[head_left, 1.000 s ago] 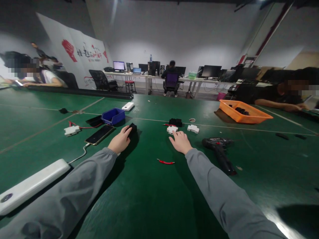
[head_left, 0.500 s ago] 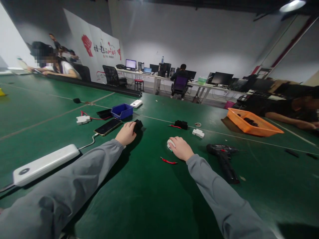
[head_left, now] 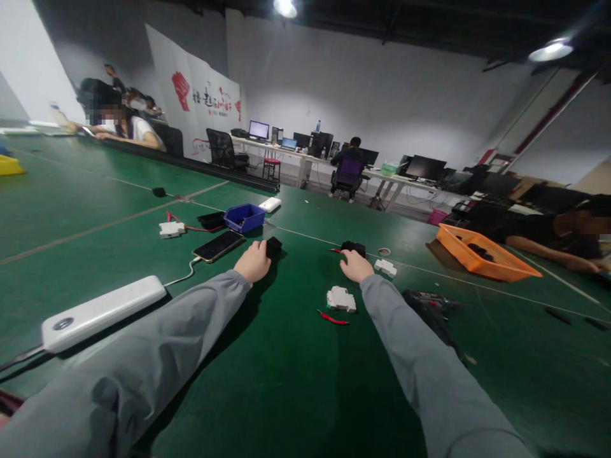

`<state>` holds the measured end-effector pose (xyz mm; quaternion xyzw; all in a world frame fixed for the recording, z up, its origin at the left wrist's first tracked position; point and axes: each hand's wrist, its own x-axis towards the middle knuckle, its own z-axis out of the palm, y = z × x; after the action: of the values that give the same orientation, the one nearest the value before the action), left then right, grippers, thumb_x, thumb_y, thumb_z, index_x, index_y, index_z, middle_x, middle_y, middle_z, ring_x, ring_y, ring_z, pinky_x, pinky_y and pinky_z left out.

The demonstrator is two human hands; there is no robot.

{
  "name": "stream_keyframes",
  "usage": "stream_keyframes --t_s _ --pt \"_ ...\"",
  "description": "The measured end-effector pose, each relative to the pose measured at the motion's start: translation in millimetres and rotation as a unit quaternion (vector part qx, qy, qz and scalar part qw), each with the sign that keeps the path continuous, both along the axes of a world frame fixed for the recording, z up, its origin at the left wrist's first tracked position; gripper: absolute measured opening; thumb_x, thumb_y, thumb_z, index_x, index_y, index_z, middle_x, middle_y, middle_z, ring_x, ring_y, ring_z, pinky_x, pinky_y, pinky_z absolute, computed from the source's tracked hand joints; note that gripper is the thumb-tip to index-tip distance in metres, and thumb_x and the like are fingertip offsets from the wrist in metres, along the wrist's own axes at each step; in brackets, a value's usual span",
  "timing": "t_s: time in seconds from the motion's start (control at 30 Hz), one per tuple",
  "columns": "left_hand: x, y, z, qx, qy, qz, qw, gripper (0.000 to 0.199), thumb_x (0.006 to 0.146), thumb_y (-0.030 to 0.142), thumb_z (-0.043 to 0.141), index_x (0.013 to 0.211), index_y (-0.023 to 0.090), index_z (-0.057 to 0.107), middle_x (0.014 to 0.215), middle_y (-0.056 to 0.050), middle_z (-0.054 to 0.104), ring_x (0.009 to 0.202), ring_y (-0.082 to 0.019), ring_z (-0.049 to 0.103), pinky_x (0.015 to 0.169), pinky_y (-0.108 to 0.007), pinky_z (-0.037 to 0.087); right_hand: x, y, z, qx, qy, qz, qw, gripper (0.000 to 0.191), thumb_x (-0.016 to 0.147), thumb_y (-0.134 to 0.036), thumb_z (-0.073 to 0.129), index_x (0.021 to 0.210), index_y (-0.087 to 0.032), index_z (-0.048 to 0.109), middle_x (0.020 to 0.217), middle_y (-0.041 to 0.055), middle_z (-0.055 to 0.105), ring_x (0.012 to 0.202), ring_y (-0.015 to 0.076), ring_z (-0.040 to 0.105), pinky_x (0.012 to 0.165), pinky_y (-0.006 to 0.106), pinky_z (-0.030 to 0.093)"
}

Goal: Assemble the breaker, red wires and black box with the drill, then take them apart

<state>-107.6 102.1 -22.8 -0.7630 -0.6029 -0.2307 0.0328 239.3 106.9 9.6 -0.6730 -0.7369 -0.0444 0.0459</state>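
Observation:
My left hand (head_left: 254, 261) is closed on the left side of a small black block (head_left: 273, 247) at the table. Over to the right, my right hand (head_left: 356, 266) is in front of another black block (head_left: 354, 246) with a short red wire (head_left: 335, 250). Its fingers are slightly apart, with the tips close to that wire and block; contact is not clear. Nearer to me lies a white circuit breaker module (head_left: 340, 299), with a loose red wire (head_left: 334, 318) just below it. Another white module (head_left: 386, 268) lies right of my right hand.
Left on the green table are a phone (head_left: 219, 246), a white power bank (head_left: 105, 313), a blue bin (head_left: 244, 218) and a white module with red wire (head_left: 172, 229). A power drill (head_left: 434, 308) lies beside my right forearm. Beyond it stands an orange tray (head_left: 487, 253). Other people sit farther off.
My right hand has let go of the white circuit breaker module and moved forward and right to the black block with the red wire. My left hand stays at its block. The view has shifted slightly.

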Motion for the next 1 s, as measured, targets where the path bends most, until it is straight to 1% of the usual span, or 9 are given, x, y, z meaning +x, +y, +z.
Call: stream_keyframes --t_s 0.13,0.23,0.3,0.4,0.5,0.63,0.73,0.83,1.0 --pt "-1.6 6.6 -6.2 -0.011 -0.003 -0.02 1.0 0.059 0.085 0.019 0.041 0.142 0.003 0.036 0.128 -0.024 0.052 0.113 -0.031 0.059 0.096 -0.043 0.048 8.7 25.6 -5.1 -0.021 -0.003 -0.005 1.0 0.043 0.095 -0.03 0.044 0.137 -0.024 0.051 0.121 0.013 0.059 0.103 0.0252 0.064 0.084 0.033 0.046" --pt "-2.4 11.8 -12.0 -0.017 -0.004 -0.042 0.999 0.067 0.082 0.017 0.042 0.147 0.005 0.03 0.142 -0.024 0.043 0.128 -0.032 0.05 0.104 -0.045 0.044 11.7 33.3 -10.7 -0.025 -0.008 -0.013 1.0 0.04 0.095 -0.031 0.043 0.132 -0.022 0.056 0.12 0.0137 0.057 0.101 0.0254 0.064 0.085 0.035 0.047" --pt "-3.0 15.2 -15.9 -0.022 -0.003 -0.062 0.998 0.074 0.078 0.013 0.044 0.15 0.007 0.026 0.151 -0.022 0.034 0.139 -0.032 0.038 0.111 -0.046 0.038 13.0 34.0 -14.4 -0.02 -0.013 -0.021 1.0 0.039 0.096 -0.033 0.042 0.129 -0.02 0.058 0.122 0.0153 0.054 0.103 0.0262 0.062 0.087 0.036 0.047" --pt "-4.3 18.9 -21.0 -0.027 0.003 -0.093 0.995 0.083 0.072 0.009 0.046 0.152 0.011 0.024 0.158 -0.018 0.025 0.147 -0.031 0.024 0.117 -0.047 0.03 15.1 31.3 -17.5 -0.008 -0.022 -0.033 0.999 0.041 0.097 -0.036 0.041 0.131 -0.016 0.054 0.126 0.0177 0.05 0.111 0.0285 0.057 0.09 0.038 0.045" --pt "-5.4 19.3 -24.0 -0.017 0.021 -0.107 0.994 0.083 0.071 0.007 0.045 0.152 0.014 0.026 0.16 -0.014 0.023 0.149 -0.03 0.018 0.118 -0.047 0.027 17.1 27.4 -16.7 -0.003 -0.028 -0.039 0.999 0.041 0.096 -0.038 0.042 0.13 -0.016 0.054 0.126 0.0178 0.05 0.113 0.0291 0.054 0.091 0.039 0.044" --pt "-5.6 15.9 -23.2 -0.005 0.05 -0.103 0.993 0.083 0.071 0.006 0.044 0.152 0.015 0.027 0.16 -0.012 0.022 0.149 -0.028 0.017 0.118 -0.046 0.027 17.9 22.6 -11.8 0.01 -0.032 -0.039 0.999 0.035 0.095 -0.034 0.046 0.12 -0.013 0.059 0.126 0.0192 0.051 0.116 0.0299 0.051 0.095 0.04 0.041" --pt "-5.2 13.2 -20.4 -0.002 0.055 -0.084 0.995 0.083 0.071 0.006 0.045 0.151 0.016 0.03 0.158 -0.013 0.026 0.147 -0.03 0.021 0.117 -0.047 0.03 17.5 17.4 -7.6 0.006 -0.03 -0.02 0.999 0.027 0.093 -0.027 0.048 0.11 -0.013 0.063 0.12 0.0175 0.056 0.113 0.028 0.053 0.093 0.038 0.041" --pt "-4.5 11.3 -17.6 -0.002 0.055 -0.077 0.996 0.083 0.07 0.006 0.046 0.151 0.015 0.031 0.155 -0.015 0.032 0.145 -0.03 0.027 0.115 -0.046 0.033 17.8 6.0 -3.4 -0.024 -0.02 0.022 0.999 0.02 0.093 -0.024 0.05 0.103 -0.015 0.064 0.109 0.0127 0.062 0.101 0.0224 0.059 0.086 0.031 0.043" --pt "-3.1 8.5 -14.3 -0.015 0.057 -0.07 0.996 0.085 0.07 0.006 0.046 0.152 0.017 0.027 0.158 -0.01 0.028 0.146 -0.03 0.023 0.117 -0.046 0.029 22.1 -32.8 5.0 -0.084 0.003 0.116 0.99 0.015 0.093 -0.026 0.054 0.102 -0.019 0.065 0.101 0.006 0.065 0.091 0.0167 0.061 0.079 0.026 0.043"
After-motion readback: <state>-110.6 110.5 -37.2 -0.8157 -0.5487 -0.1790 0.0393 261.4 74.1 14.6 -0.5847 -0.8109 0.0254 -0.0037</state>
